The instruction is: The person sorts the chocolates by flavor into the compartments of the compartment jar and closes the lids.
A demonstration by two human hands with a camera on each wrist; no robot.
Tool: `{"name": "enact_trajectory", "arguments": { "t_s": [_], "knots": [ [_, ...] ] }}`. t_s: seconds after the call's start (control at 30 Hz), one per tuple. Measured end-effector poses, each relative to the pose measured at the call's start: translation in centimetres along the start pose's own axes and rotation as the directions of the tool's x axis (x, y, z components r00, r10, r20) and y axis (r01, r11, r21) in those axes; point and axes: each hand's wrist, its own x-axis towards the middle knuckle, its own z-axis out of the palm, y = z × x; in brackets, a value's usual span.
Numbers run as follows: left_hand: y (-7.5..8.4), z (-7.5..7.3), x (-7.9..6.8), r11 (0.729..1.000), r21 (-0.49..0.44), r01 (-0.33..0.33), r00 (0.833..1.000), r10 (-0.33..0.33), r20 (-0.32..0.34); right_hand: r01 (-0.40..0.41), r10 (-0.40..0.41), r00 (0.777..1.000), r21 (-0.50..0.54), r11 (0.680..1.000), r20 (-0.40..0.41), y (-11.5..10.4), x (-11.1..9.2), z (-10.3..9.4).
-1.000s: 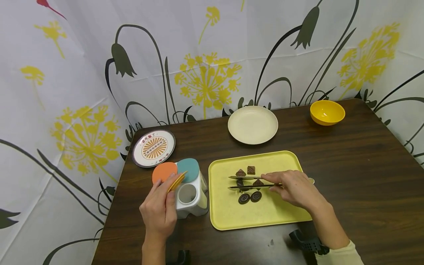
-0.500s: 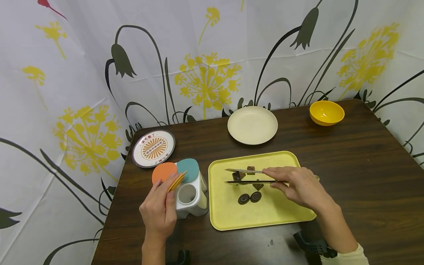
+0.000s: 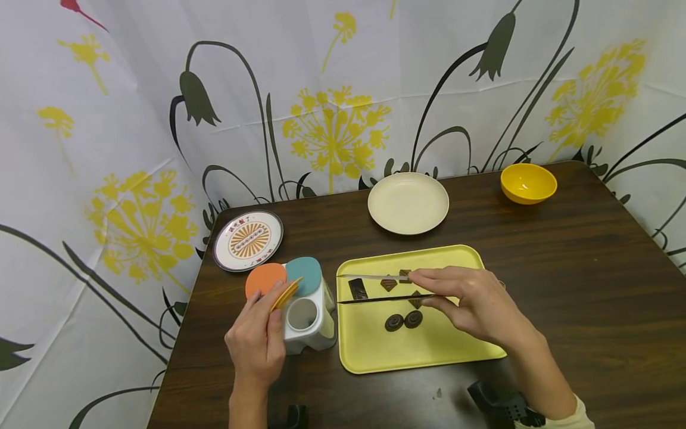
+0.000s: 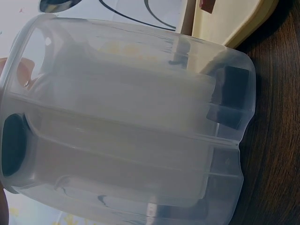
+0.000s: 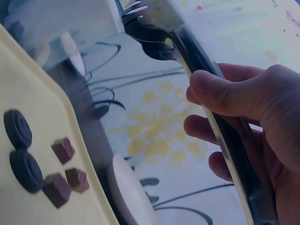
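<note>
My left hand point(image 3: 256, 342) pinches a yellow lid point(image 3: 284, 295) tilted up beside an uncovered compartment of a clear-sided container point(image 3: 324, 316). Orange point(image 3: 265, 279) and teal point(image 3: 304, 276) lids cover two other compartments. A dark block point(image 4: 232, 96) shows low through the container's wall in the left wrist view. My right hand point(image 3: 477, 302) grips metal tongs point(image 3: 375, 298), whose tips reach the tray's left edge close to the container. Between the tong arms shows a dark rectangular chocolate point(image 3: 358, 289). Two round chocolates point(image 3: 404, 320) and several small brown ones point(image 5: 63, 150) lie on the yellow tray point(image 3: 429, 348).
A cream plate point(image 3: 408, 203) stands behind the tray. At the back left is a patterned plate point(image 3: 249, 241), at the back right a yellow bowl point(image 3: 528, 183). A printed curtain point(image 3: 332, 53) hangs behind the dark wooden table point(image 3: 579, 286).
My right hand has brought the tongs up and leftward, and the dark rectangular chocolate has gone left with them, away from the other chocolates. My left hand stays with the yellow lid.
</note>
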Motion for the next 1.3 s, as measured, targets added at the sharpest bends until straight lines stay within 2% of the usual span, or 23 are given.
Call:
{"name": "enact_trajectory", "arguments": {
  "t_s": [0.2, 0.57, 0.73, 0.87, 1.03, 1.3],
  "knots": [
    [-0.1, -0.1, -0.1, 1.000, 0.003, 0.003, 1.000, -0.003, 0.005, 0.080, -0.079, 0.997, 0.028, 0.996, -0.009, -1.0, 1.0, 1.1],
    [-0.2, -0.1, -0.2, 1.000, 0.005, 0.005, 1.000, -0.005, 0.018, 0.130, -0.128, 0.991, 0.109, 0.985, -0.025, -2.6, 2.2, 3.8],
    [-0.2, -0.2, -0.2, 1.000, 0.011, 0.011, 1.000, -0.011, 0.021, 0.139, -0.137, 0.990, 0.136, 0.981, -0.022, -2.4, 2.4, 4.5],
    [-0.3, -0.2, -0.2, 1.000, 0.023, 0.011, 1.000, -0.011, -0.002, 0.141, -0.141, 0.990, 0.146, 0.979, -0.010, -2.3, 2.5, 5.0],
    [-0.3, -0.1, -0.2, 1.000, 0.027, 0.005, 0.999, -0.004, -0.032, 0.131, -0.133, 0.991, 0.153, 0.979, 0.003, -2.2, 2.7, 5.5],
    [-0.2, 0.0, -0.2, 1.000, 0.022, 0.001, 0.999, -0.001, -0.033, 0.100, -0.105, 0.994, 0.145, 0.984, 0.028, -2.1, 2.8, 5.6]
  ]
}}
